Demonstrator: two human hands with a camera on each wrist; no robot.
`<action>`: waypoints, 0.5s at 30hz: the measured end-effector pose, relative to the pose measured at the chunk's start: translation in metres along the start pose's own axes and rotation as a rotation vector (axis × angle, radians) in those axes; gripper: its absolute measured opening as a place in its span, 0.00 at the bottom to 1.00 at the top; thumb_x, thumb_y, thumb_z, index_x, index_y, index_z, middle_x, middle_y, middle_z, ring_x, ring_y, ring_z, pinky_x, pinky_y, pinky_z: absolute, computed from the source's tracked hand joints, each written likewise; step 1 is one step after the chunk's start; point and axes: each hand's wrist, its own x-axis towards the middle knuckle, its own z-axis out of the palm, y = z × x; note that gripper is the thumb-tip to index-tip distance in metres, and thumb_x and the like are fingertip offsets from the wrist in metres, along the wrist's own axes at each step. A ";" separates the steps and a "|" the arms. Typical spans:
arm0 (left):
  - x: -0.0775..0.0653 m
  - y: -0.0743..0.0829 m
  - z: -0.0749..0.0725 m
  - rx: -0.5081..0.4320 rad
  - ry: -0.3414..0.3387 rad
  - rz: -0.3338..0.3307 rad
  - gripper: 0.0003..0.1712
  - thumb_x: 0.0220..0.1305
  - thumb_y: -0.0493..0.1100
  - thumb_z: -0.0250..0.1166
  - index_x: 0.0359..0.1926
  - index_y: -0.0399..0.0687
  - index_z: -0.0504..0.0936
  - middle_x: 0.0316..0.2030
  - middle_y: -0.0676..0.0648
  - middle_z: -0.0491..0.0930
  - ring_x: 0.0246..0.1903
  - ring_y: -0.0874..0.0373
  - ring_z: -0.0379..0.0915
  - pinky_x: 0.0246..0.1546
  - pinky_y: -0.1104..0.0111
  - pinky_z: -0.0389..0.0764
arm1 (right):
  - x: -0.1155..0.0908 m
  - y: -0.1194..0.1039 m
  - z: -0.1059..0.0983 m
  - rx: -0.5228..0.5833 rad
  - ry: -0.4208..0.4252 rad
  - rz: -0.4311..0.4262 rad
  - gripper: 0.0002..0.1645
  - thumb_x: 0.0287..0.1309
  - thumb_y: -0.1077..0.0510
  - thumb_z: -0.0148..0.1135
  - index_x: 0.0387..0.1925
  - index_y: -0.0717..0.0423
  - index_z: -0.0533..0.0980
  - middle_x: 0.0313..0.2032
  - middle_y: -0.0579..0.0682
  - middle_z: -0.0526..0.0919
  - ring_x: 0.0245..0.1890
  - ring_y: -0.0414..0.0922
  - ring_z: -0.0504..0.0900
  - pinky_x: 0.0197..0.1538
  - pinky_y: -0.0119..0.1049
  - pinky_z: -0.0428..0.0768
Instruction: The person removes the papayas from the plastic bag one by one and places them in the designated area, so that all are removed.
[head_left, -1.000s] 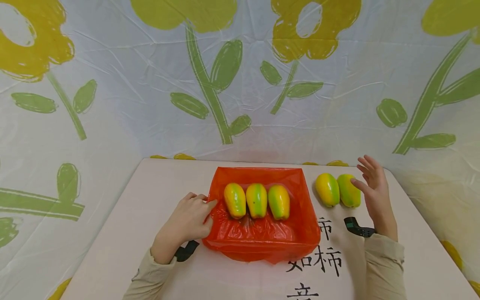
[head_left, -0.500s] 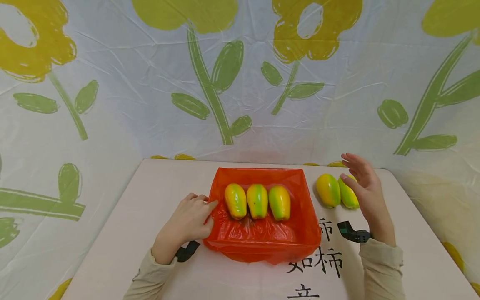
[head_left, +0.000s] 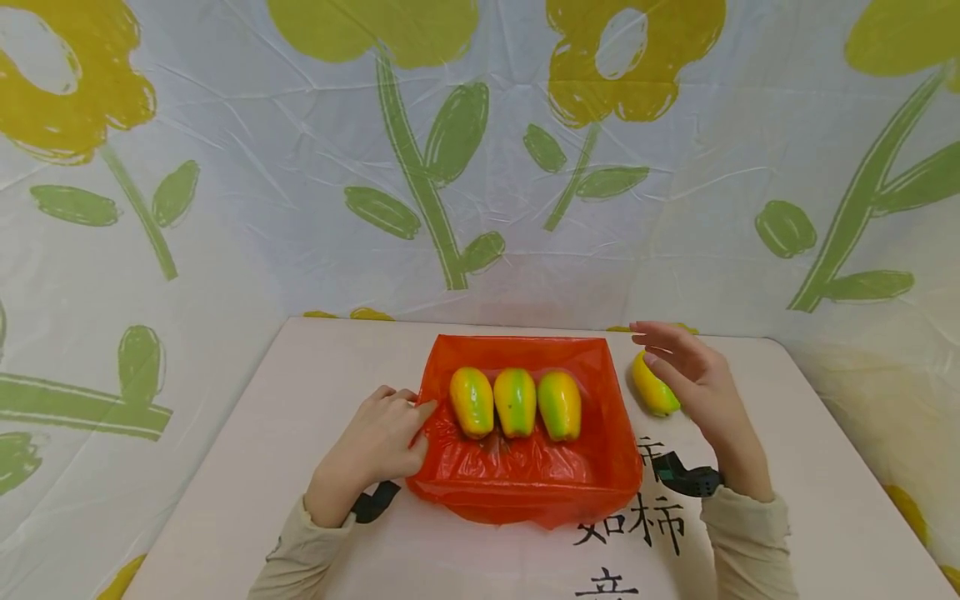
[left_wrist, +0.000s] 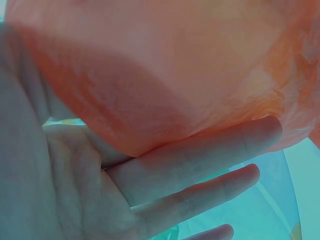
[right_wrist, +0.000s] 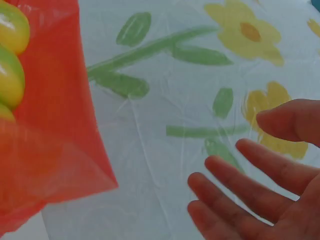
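Note:
Three glossy yellow-and-green papayas (head_left: 514, 403) stand in a row inside a red plastic bag (head_left: 495, 492) spread into a box shape. At the bag's left rim is my left hand (head_left: 382, 442); one finger reaches over the edge and the rim is held between the fingers. The left wrist view shows the plastic (left_wrist: 150, 75) lying along a straight finger, the index finger mostly hidden behind it. Right of the bag, my right hand (head_left: 708, 392) hovers with spread fingers and holds nothing. A papaya (head_left: 654, 390) lies partly behind its thumb; another farther right is hidden by the hand.
The pale table (head_left: 337, 358) bears black printed characters (head_left: 656, 523) in front of the bag's right side. Behind it hangs a white cloth (head_left: 300, 208) with yellow flowers and green stems. Black wrist cameras (head_left: 686, 477) sit under both wrists.
My right hand has moved left and slightly toward me, from the far-right papaya to over the one nearer the bag. The left hand, bag and papayas inside it have stayed in place.

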 end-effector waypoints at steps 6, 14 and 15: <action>0.001 0.001 0.000 -0.001 -0.012 0.003 0.23 0.54 0.42 0.61 0.51 0.39 0.85 0.32 0.44 0.86 0.45 0.46 0.79 0.51 0.51 0.74 | 0.006 -0.019 0.012 -0.187 -0.089 0.076 0.21 0.67 0.60 0.59 0.61 0.57 0.76 0.55 0.53 0.81 0.53 0.48 0.81 0.54 0.32 0.79; 0.000 0.000 0.001 0.007 -0.002 0.008 0.23 0.53 0.42 0.61 0.50 0.40 0.85 0.31 0.44 0.86 0.44 0.47 0.79 0.50 0.52 0.74 | 0.031 -0.038 0.025 -0.333 -0.297 0.191 0.23 0.68 0.52 0.59 0.59 0.60 0.76 0.55 0.59 0.81 0.52 0.57 0.81 0.52 0.56 0.79; 0.001 0.001 0.001 0.007 -0.005 0.008 0.23 0.54 0.42 0.61 0.50 0.40 0.85 0.31 0.44 0.86 0.44 0.47 0.79 0.50 0.52 0.74 | 0.034 -0.040 0.027 -0.348 -0.322 0.179 0.23 0.67 0.54 0.59 0.59 0.61 0.76 0.54 0.58 0.81 0.51 0.56 0.81 0.53 0.55 0.79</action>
